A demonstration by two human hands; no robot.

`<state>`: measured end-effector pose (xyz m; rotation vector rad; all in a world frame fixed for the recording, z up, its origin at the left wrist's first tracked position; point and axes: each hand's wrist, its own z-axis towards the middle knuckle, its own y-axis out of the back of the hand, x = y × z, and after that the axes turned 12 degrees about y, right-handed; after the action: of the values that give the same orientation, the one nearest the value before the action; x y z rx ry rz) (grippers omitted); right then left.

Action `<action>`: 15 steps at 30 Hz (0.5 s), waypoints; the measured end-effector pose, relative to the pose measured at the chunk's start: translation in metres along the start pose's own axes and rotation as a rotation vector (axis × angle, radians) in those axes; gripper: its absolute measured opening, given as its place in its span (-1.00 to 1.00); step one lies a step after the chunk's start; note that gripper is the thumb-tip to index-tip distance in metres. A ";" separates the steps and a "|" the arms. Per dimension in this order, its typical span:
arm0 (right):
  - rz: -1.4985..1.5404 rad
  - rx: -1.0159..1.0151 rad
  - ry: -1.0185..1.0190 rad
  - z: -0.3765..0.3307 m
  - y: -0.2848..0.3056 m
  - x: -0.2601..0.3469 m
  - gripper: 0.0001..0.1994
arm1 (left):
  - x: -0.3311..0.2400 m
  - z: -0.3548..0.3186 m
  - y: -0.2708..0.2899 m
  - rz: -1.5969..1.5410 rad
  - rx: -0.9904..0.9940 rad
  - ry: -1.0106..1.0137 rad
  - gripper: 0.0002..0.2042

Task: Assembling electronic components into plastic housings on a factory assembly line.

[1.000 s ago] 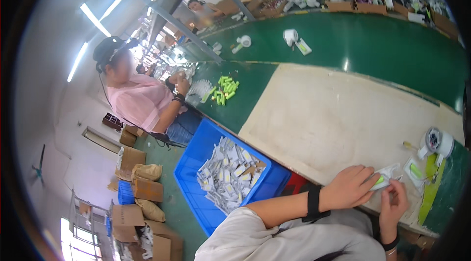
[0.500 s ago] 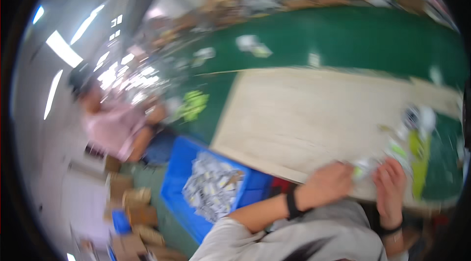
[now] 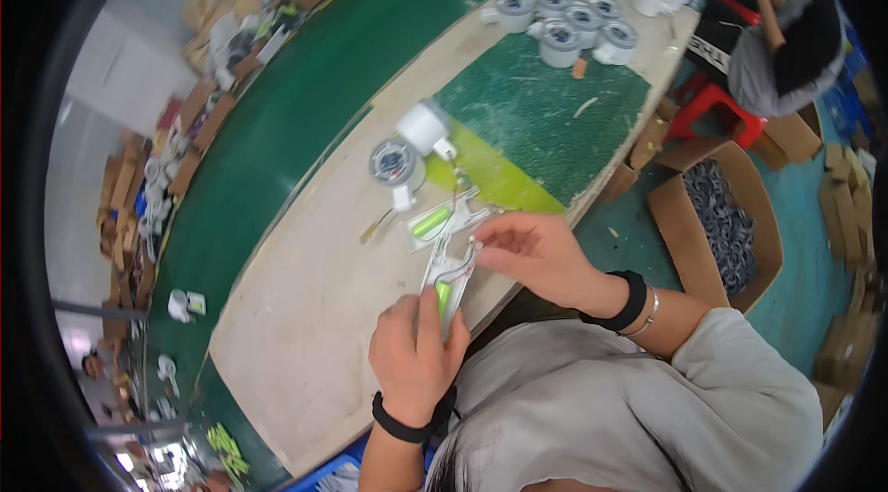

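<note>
My left hand (image 3: 414,344) is closed on the lower end of a long white plastic casing (image 3: 449,263), which holds a green battery cell and thin wires. At the casing's upper end, the thumb and forefinger of my right hand (image 3: 546,256) pinch a small white piece at the wires. A second white casing with a green cell (image 3: 431,222) lies just beyond. Past it stand a round white lamp head (image 3: 393,166) with a grey face and another white lamp head (image 3: 425,127) turned on its side. A small stick-like tool (image 3: 376,227) rests to their left.
A yellow-green sheet (image 3: 504,176) and a dark green mat (image 3: 555,108) cover part of the pale board (image 3: 305,307). Several round lamp heads (image 3: 561,42) stand at the far end. At right are a carton of grey rings (image 3: 717,215), a red stool (image 3: 717,113) and a seated person (image 3: 786,48).
My view has swung right along the table, so the blue bin has mostly left it. My left hand now holds the casing steady, and the right hand has come to its upper end.
</note>
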<state>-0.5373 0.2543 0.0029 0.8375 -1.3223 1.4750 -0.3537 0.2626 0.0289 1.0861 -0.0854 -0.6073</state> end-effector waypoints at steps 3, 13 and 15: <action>-0.183 0.082 0.095 -0.006 0.001 -0.003 -0.83 | -0.003 -0.004 0.008 0.044 0.000 -0.086 -0.61; -0.537 0.133 0.668 0.007 0.017 0.018 -0.92 | -0.007 0.042 0.004 -0.200 0.299 -0.110 -0.60; -0.580 0.151 0.646 0.013 0.034 0.022 -0.90 | -0.003 0.069 0.011 -0.350 0.379 -0.100 -0.56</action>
<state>-0.5772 0.2469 0.0145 0.6741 -0.4395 1.2244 -0.3767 0.2119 0.0719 1.4522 -0.1002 -0.9875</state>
